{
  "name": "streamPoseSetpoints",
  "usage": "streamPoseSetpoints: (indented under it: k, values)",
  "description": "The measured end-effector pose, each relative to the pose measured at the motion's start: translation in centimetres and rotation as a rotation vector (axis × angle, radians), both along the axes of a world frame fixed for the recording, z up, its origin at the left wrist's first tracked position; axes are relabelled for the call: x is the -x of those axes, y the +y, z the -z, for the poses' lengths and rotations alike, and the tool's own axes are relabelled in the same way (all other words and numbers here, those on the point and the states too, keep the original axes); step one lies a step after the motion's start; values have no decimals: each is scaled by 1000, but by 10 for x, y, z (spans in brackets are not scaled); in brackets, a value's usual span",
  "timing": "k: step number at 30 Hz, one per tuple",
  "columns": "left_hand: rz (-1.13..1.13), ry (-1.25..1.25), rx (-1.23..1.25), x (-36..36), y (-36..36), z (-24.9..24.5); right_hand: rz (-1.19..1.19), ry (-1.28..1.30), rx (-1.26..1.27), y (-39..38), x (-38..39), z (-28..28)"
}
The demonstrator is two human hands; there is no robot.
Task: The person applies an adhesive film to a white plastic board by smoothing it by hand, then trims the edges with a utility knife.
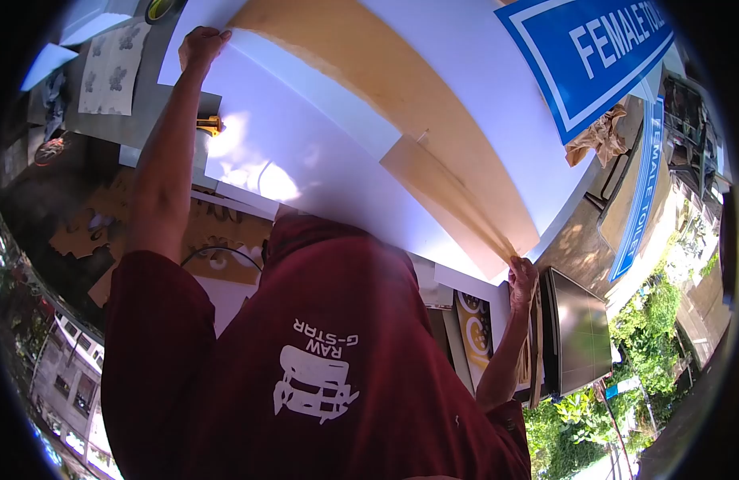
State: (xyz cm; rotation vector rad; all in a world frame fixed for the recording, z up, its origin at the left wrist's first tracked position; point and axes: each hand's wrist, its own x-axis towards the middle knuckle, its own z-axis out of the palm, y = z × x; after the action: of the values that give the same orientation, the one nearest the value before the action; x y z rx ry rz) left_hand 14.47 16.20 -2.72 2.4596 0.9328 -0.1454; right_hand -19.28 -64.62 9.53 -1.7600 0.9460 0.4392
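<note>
A long brown paper strip (385,84), which looks thin, curves across a large white sheet (305,148). At the upper left, my left hand (200,50) is closed, its fingertips pinching the strip's left end by the sheet's edge. My right hand (522,280) grips the strip's lower right end, where the paper folds into a narrow pleat. Beyond the strip, a blue sign (593,56) with white "FEMALE TOI…" lettering lies on the right side; its remaining letters run out of view.
A yellow tool (211,125), perhaps a cutter, lies by my left forearm. Crumpled brown paper (597,138) sits below the sign. A second blue sign (643,188) stands farther right. A patterned sheet (113,68) and a tape roll (157,10) are at upper left.
</note>
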Motion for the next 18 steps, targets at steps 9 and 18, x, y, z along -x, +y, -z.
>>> streamPoseSetpoints:
  k: [9,18]
  values:
    - [-45,-44,63,-2,13,20,111,114,370,-108,63,-78]
    - [84,-313,-226,22,-12,32,-183,154,684,-46,-15,-23]
